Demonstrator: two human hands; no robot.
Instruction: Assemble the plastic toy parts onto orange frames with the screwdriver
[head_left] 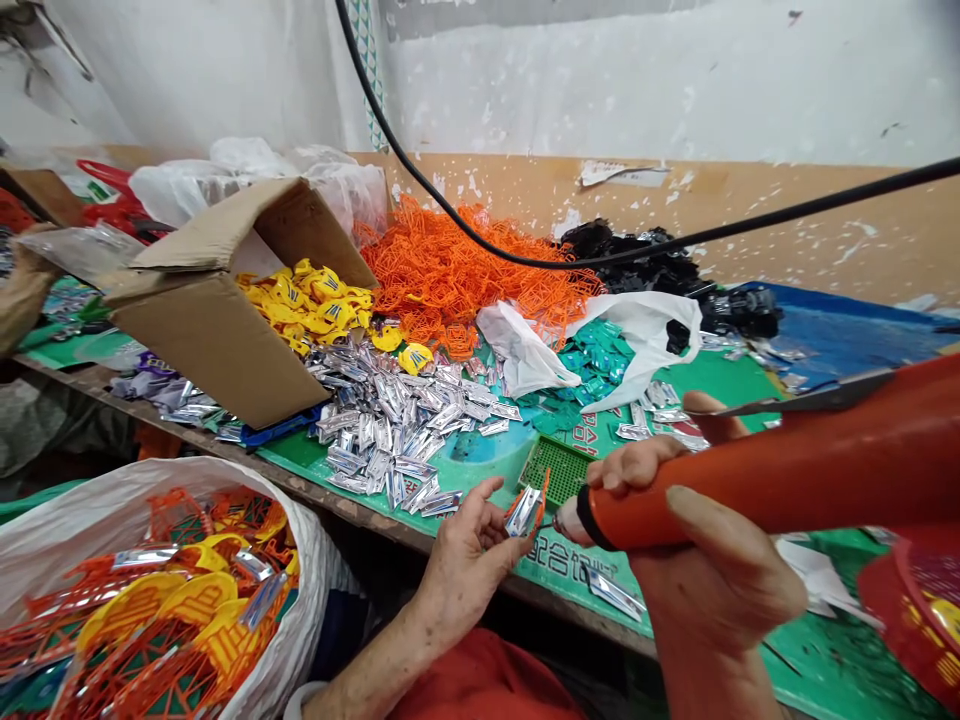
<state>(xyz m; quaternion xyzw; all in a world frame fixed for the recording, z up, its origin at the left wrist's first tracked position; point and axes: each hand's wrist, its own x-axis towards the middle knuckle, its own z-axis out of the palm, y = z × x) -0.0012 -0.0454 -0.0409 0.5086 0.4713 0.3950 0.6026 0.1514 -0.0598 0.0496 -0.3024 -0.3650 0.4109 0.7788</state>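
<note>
Holding in my left hand (469, 575) one small silver foil piece (523, 512) with a scrap of orange plastic lattice at its edge: a narrow fingertip pinch, the remaining fingers loosely apart. The piece sits just beside the tip of the tool, above a green printed mat (570, 570).

Right hand (720, 580): closed fully around a thick orange cylindrical tool (787, 480) with a black collar near its tip. A flat metal blade (814, 398) runs above the tool; whether it belongs to the tool, I cannot tell.

Nearby stock, on the mat:
- Silver foil pieces (397, 430), loose pile, left of my hands.
- Yellow plastic pieces (307, 305), in and against a cardboard box (202, 345) lying tilted on its side.
- Orange plastic lattice (457, 270), heaped behind.
- Teal foil pieces (592, 360), beside a white plastic bag (645, 340).
- Black plastic pieces (637, 260), far end.

Below the mat's edge:
- White sack (315, 560), at my left, holding orange, yellow and silver pieces.
- Red basket (907, 610), at my right.
</note>
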